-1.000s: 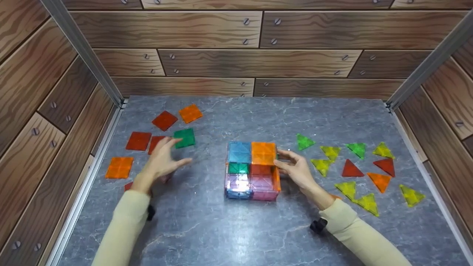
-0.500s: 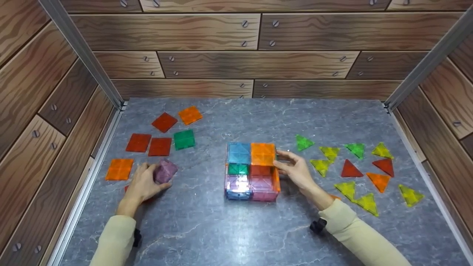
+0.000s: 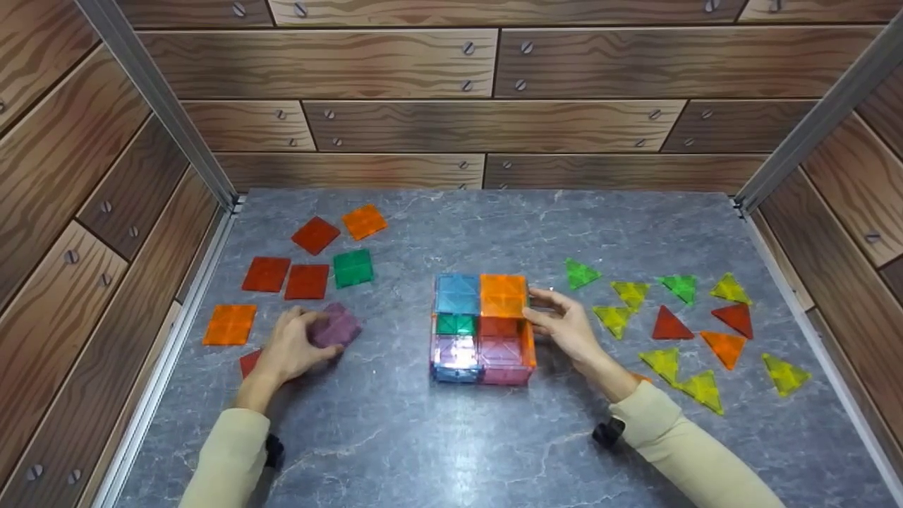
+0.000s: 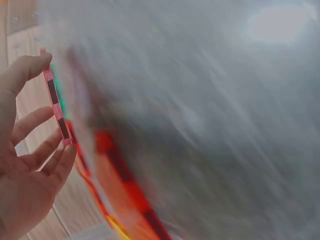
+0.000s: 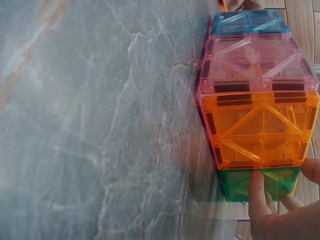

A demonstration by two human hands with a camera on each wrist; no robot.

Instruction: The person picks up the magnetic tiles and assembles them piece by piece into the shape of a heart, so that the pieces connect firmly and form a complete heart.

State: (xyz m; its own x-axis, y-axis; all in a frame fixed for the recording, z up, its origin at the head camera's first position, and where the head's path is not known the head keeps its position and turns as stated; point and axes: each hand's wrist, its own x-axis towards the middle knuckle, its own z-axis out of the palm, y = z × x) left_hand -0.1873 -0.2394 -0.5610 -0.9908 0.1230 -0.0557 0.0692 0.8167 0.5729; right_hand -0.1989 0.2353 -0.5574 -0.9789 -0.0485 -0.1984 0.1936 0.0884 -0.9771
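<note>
In the head view my left hand point(image 3: 288, 347) pinches a purple square magnetic tile point(image 3: 337, 324) just above the table, thumb and fingers at its edges. The left wrist view has this tile point(image 4: 57, 102) edge-on between thumb and fingertips. At the centre stands a block-like structure of magnetic tiles point(image 3: 504, 349), with blue and orange squares on its raised back part and pink and clear-looking ones lower in front. My right hand point(image 3: 570, 328) holds its back right side. In the right wrist view one finger point(image 5: 257, 192) lies along a green tile point(image 5: 235, 186); the thumb is near the upper edge.
Left of the structure lie loose square tiles: red point(image 3: 307, 282), green point(image 3: 353, 268) and orange point(image 3: 229, 324). Several triangular tiles, such as a yellow one point(image 3: 785, 374) and a red one point(image 3: 672, 323), spread over the right side. Wood-patterned walls point(image 3: 395, 63) enclose the table.
My left hand went down and left to the purple tile, took hold of it, and has since shifted slightly right with it. The right hand stays at the structure.
</note>
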